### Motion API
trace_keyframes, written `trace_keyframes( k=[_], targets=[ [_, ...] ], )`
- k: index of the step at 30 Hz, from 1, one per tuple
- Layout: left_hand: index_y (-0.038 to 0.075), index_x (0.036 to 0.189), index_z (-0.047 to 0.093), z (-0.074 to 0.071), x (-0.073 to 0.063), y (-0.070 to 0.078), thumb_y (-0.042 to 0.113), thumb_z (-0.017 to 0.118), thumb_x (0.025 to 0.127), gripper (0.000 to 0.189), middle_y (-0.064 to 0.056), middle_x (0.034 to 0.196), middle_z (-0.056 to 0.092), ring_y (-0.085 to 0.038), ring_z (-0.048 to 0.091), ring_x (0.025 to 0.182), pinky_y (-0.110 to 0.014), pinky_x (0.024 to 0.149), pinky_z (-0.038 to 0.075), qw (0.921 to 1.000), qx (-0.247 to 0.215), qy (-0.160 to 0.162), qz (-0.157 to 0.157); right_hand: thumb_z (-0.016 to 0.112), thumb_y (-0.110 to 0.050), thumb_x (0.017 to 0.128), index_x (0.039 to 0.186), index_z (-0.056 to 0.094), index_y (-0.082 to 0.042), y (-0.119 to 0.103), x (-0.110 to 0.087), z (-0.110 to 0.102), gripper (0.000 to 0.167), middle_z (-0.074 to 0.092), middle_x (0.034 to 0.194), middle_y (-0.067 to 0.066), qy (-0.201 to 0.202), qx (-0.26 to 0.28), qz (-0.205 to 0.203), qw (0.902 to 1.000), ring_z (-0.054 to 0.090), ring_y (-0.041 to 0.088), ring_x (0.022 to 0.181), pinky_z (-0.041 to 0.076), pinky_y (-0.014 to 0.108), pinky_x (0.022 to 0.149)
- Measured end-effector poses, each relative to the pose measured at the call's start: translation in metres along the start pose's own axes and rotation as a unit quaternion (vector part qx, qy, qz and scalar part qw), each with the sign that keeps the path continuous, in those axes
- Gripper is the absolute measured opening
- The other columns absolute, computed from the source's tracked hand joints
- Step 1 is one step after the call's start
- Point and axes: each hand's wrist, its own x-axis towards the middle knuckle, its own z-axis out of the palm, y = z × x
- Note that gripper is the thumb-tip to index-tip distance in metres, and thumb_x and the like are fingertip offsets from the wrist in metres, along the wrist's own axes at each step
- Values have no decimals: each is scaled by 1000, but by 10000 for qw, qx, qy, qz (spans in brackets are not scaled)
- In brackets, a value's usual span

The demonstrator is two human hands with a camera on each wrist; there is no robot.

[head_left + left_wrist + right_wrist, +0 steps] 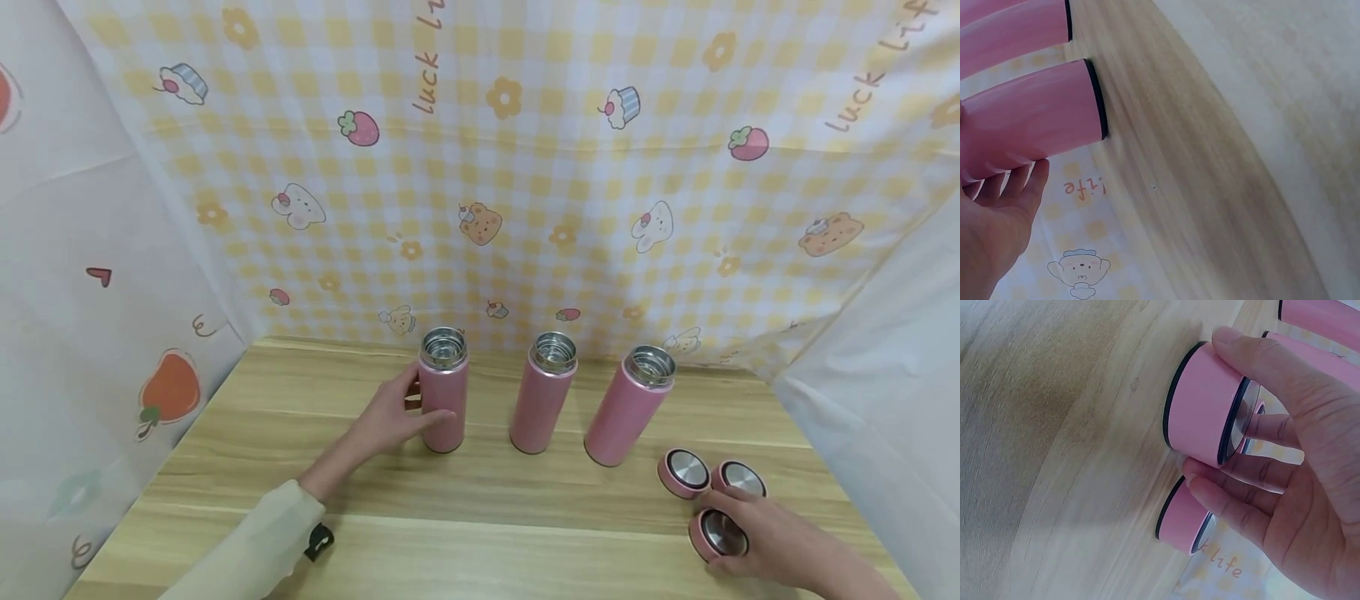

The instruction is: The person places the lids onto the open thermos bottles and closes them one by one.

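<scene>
Three pink thermos bottles stand with their steel mouths uncovered: the left bottle [444, 400], the middle bottle [542, 400] and the right bottle [626, 412]. My left hand [393, 412] holds the left bottle from its left side, thumb across the front and fingers behind. In the left wrist view that bottle [1041, 119] has its black-edged base at the tabletop. With thumb and fingertips on opposite sides, my right hand [776, 537] grips the nearest pink lid [716, 537]. The right wrist view shows the gripped lid [1200, 403], its steel top toward the palm.
Two more lids, a left one [684, 473] and a right one [741, 477], lie just beyond the right hand. A small black object [319, 542] sits by the left sleeve on the wooden table [465, 558]. Behind the bottles hangs a yellow checked cloth [525, 183].
</scene>
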Motion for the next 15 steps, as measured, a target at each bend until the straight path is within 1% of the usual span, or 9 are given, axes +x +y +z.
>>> trace_keyframes(
  k=[2,5,8,11,13,15],
  targets=[
    [10,142,49,0,-1,0,26,87,84,72,-11,135,59,-31,62,116,-41,91,56,10000,8,23,5,95,-44,65,114,64,-21,0,1,0,62,56,103,-13,86,-35,-65,9999,57,5,82,52,29,61],
    [10,142,49,0,-2,-1,27,87,84,71,-12,135,59,-32,62,116,-42,91,56,10000,41,33,44,95,-39,66,113,65,-20,0,2,0,60,57,103,-11,179,-75,-119,9997,57,4,83,52,27,61],
    [10,143,48,0,-2,-1,27,86,85,71,-12,135,59,-32,62,117,-44,91,56,9999,47,15,93,95,-34,68,113,66,-21,-1,3,-1,56,56,103,-13,211,-40,-181,9996,56,3,83,49,21,63],
    [10,144,47,1,-3,-2,26,85,86,71,-12,135,58,-33,62,117,-44,91,56,9999,23,9,129,95,-27,69,112,67,-23,-3,4,-2,52,54,102,-16,332,47,-383,9987,54,1,84,45,13,66],
    [9,144,48,2,-3,-3,26,85,87,70,-12,135,59,-32,62,116,-44,91,56,9999,29,17,154,95,-21,70,112,66,-24,-5,5,-2,51,53,102,-16,407,149,-577,9974,53,-1,83,43,11,67],
    [8,144,47,4,-3,-4,26,84,88,70,-13,135,58,-33,62,117,-44,91,56,9998,23,-2,194,96,-17,67,111,66,-24,-6,5,-4,53,53,103,-15,492,209,-719,9960,53,-1,82,43,10,66]
  ],
)
